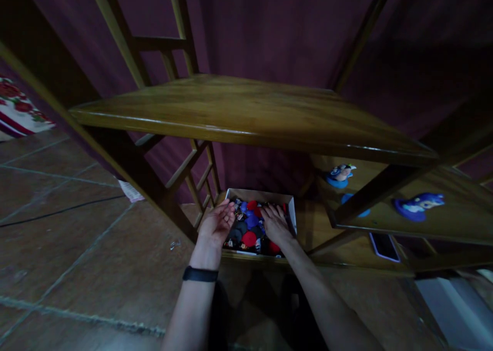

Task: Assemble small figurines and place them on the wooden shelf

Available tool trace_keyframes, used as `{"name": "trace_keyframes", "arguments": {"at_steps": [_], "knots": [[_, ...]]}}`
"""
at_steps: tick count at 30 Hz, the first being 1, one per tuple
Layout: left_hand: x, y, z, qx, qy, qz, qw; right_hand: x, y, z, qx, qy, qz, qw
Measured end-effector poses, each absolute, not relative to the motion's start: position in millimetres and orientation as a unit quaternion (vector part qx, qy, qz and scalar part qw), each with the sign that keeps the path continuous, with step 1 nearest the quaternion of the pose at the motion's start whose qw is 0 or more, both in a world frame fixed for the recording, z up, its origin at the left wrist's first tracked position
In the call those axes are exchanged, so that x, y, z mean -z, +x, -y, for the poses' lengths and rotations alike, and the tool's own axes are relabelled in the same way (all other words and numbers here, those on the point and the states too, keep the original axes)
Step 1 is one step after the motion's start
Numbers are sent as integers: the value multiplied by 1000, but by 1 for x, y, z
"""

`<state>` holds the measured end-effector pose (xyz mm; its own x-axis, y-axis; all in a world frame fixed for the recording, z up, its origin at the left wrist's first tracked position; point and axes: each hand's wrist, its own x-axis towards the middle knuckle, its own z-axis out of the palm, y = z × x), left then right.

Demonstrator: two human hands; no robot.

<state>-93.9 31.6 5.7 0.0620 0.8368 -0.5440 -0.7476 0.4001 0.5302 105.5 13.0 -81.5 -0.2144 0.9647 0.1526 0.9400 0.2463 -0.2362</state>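
Note:
A white open box (293, 215) sits on the low wooden shelf, filled with small figurines (252, 220) with red, blue and dark round bases. My left hand (217, 222) is at the box's left edge, palm turned inward, fingers a little bent and apart, with nothing visible in it. Inside the right part of the box, my right hand (276, 225) lies palm down over the figurines, fingers stretched out. What is under its fingertips is hidden.
A wooden shelf board (246, 110) overhangs the box. To the right stand a blue-based figurine (339, 175) and a purple-blue figurine (419, 206). Below them lies a phone (384, 246). A slanting wooden post (154, 187) flanks my left side. A black cable (65, 209) crosses the tiled floor.

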Motion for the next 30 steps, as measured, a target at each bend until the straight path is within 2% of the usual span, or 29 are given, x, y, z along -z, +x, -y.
{"name": "trace_keyframes", "arguments": {"at_steps": [6, 22, 30], "knots": [[-7, -95, -28, -536, 54, -411, 736, 76, 103, -19, -99, -603, 773, 168], [-9, -95, -28, -527, 50, -414, 741, 82, 97, -20, -32, -629, 773, 71], [-11, -92, -27, -523, 53, -424, 737, 78, 92, -22, -61, -647, 758, 63]]}}
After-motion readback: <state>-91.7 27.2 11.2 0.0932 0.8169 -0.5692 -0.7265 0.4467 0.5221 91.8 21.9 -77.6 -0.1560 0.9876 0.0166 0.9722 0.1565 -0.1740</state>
